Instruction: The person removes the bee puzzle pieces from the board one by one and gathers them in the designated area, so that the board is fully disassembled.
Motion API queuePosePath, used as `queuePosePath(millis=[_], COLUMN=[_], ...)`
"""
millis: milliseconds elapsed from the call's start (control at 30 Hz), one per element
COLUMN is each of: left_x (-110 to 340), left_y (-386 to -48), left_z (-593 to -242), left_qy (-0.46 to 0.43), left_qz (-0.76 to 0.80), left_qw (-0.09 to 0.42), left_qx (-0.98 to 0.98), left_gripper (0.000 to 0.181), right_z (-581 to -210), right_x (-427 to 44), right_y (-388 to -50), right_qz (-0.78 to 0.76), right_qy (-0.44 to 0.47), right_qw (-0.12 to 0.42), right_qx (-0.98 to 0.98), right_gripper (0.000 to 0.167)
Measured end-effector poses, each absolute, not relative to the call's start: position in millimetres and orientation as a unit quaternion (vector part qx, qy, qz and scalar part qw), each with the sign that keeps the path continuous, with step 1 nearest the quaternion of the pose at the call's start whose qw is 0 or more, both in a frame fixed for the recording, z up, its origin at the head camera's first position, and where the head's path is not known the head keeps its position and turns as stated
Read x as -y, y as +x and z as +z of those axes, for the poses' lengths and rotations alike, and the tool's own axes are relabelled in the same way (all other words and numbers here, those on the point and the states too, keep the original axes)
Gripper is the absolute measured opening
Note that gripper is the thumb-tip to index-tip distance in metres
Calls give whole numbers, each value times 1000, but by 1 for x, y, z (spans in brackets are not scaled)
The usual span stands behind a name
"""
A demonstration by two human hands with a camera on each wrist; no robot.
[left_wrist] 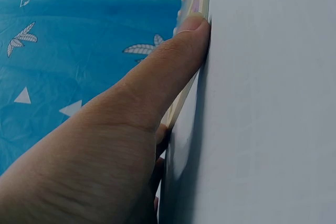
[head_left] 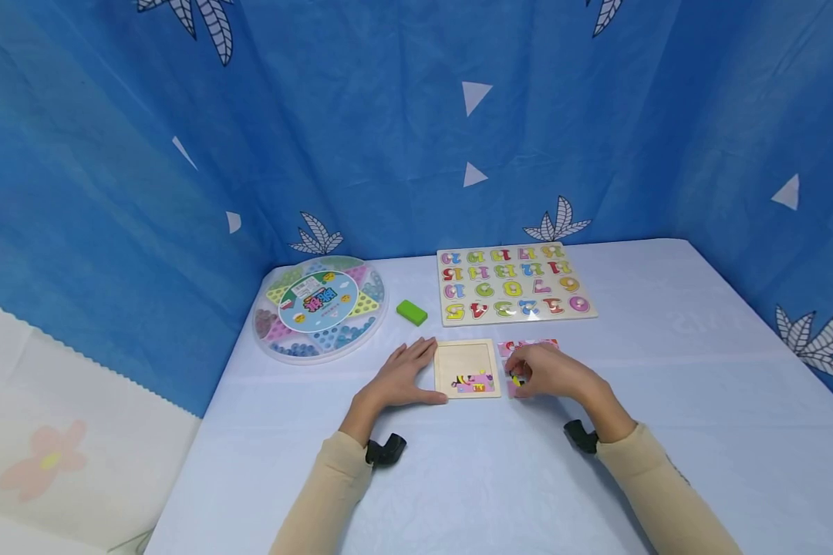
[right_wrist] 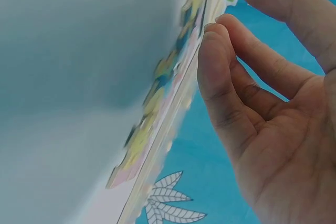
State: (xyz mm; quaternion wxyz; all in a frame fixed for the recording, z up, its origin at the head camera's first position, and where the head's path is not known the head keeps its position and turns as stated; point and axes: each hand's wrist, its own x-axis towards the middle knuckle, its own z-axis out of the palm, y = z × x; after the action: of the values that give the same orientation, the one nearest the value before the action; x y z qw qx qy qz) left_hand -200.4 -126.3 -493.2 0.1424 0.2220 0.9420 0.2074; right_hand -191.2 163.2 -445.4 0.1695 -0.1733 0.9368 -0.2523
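Note:
A small square wooden puzzle tray (head_left: 463, 358) lies on the table, with several joined pink and yellow picture pieces (head_left: 475, 383) in its lower right part. My left hand (head_left: 404, 379) rests against its left side, fingers spread toward the far corner; the thumb touches the near left corner. Just right of the tray, my right hand (head_left: 547, 370) hovers over loose jigsaw pieces (head_left: 527, 344) and partly hides them. Its fingers are bent, and the right wrist view shows a gap between thumb and fingertips, with no piece visible there. Colourful pieces (right_wrist: 139, 142) lie beside that hand.
Behind the tray lies a wooden number board (head_left: 514, 284). A green block (head_left: 412, 312) sits left of it, beside a round clear game box (head_left: 319, 310) holding coloured beads. Blue patterned cloth (head_left: 403, 123) hangs along the table's back edge.

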Motion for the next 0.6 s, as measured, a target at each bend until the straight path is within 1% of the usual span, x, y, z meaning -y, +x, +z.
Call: queuePosePath(millis=[367,600], left_x=[126,126], left_y=[-200,-199], left_z=[-492,-490], left_qy=[214,225], left_qz=[201,206], left_qw=[142,138], left_qx=[-945,-942], left_gripper=[107,106], right_z=[-437,-441], right_x=[-128,-108], right_y=[-195,-200], right_qz=[-253,-249], right_qy=[-204,-236], right_qw=[175,181], right_qx=[-929,-921], right_gripper=[34,33])
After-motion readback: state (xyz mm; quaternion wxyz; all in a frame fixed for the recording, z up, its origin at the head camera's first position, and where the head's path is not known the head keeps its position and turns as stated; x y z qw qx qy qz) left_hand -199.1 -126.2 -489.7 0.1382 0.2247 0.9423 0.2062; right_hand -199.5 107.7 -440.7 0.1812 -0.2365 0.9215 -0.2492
